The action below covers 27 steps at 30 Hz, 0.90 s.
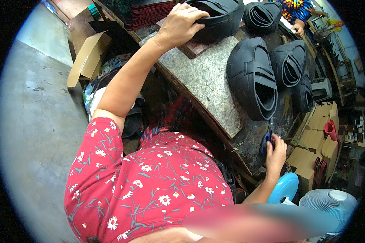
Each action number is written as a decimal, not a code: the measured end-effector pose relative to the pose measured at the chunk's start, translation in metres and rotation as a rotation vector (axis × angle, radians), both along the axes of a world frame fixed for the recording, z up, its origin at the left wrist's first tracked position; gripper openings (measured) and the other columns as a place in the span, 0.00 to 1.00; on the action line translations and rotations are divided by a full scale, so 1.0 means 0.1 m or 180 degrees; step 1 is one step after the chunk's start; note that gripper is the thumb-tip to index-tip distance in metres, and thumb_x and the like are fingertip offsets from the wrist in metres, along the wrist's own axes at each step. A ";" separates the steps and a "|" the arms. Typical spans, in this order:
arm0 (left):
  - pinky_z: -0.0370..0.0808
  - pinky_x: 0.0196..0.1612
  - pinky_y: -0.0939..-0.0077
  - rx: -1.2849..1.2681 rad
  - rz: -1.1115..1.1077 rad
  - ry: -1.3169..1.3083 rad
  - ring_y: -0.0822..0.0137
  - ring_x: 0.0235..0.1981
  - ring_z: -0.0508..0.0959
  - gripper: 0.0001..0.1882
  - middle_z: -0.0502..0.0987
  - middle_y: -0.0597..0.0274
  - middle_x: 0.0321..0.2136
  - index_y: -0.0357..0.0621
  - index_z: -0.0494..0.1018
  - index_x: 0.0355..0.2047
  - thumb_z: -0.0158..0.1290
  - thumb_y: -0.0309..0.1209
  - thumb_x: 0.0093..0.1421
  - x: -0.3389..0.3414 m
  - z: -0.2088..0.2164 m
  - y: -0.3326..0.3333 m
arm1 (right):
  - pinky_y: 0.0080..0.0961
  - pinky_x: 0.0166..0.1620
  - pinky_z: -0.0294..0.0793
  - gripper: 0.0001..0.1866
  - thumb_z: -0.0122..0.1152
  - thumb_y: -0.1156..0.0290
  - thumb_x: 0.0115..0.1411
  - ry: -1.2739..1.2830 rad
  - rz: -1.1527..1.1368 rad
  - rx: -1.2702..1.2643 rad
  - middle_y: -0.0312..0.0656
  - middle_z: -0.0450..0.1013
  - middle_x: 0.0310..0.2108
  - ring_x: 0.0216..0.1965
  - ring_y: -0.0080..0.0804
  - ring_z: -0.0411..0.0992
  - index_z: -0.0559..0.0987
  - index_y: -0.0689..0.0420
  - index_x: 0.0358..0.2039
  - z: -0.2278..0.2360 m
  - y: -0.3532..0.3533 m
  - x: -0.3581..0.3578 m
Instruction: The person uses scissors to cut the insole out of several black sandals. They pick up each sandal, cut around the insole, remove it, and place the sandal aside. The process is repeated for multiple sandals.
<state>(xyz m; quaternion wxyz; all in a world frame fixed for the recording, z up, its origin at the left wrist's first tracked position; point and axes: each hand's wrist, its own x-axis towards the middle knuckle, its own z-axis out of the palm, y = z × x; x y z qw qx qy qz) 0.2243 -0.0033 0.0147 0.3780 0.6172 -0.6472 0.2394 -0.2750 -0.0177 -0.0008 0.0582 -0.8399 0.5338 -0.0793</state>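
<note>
My left hand (181, 25) reaches across to the far side of the table. Its fingers and thumb grip the near edge of a black shoe upper (221, 24), which has a strap across its opening. At the table's right part, my right hand (276, 156) is curled at the blue handles of a pair of scissors (266, 141), whose blades point away from me. Just beyond the blades stands a stack of black shoe uppers (247, 81). Other nested black uppers (288, 60) sit beside it, and one more stack (262, 17) lies farther back.
A pale stone slab (198, 81) covers much of the table. Dark red sheets (152, 14) are piled at the far left. An open cardboard box (87, 58) stands left of the table. Cardboard boxes (312, 141) and a fan (328, 202) are at right. Another person's hand (299, 29) shows at the far right.
</note>
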 end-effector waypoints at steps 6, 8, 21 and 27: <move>0.65 0.62 0.41 0.2217 0.0492 -0.0534 0.52 0.48 0.77 0.12 0.78 0.53 0.37 0.44 0.79 0.38 0.59 0.33 0.54 -0.10 0.56 0.57 | 0.41 0.56 0.70 0.25 0.70 0.71 0.57 0.0052 -0.0278 -0.0404 0.46 0.73 0.49 0.52 0.48 0.70 0.76 0.56 0.55 -0.15 0.18 -0.17; 0.62 0.65 0.44 0.2575 0.0485 -0.0795 0.55 0.53 0.78 0.22 0.81 0.53 0.42 0.49 0.78 0.49 0.63 0.38 0.53 -0.20 0.71 0.64 | 0.42 0.58 0.69 0.28 0.70 0.68 0.57 0.0028 -0.0242 -0.0500 0.47 0.71 0.52 0.55 0.50 0.69 0.74 0.56 0.57 -0.19 0.16 -0.20; 0.72 0.52 0.62 0.0917 -0.0940 -0.1401 0.53 0.49 0.72 0.16 0.76 0.53 0.45 0.42 0.80 0.33 0.64 0.41 0.51 -0.46 0.62 0.10 | 0.38 0.41 0.75 0.26 0.75 0.60 0.52 0.0290 -0.0813 0.0379 0.43 0.78 0.31 0.34 0.43 0.78 0.81 0.55 0.51 -0.09 0.05 -0.20; 0.82 0.38 0.59 0.1663 -0.0570 -0.2235 0.53 0.36 0.85 0.06 0.84 0.54 0.29 0.44 0.83 0.26 0.59 0.31 0.52 -0.48 0.24 -0.69 | 0.21 0.44 0.73 0.14 0.60 0.75 0.65 -0.2266 -0.1293 0.1701 0.41 0.80 0.38 0.36 0.25 0.76 0.78 0.65 0.49 -0.01 -0.15 -0.26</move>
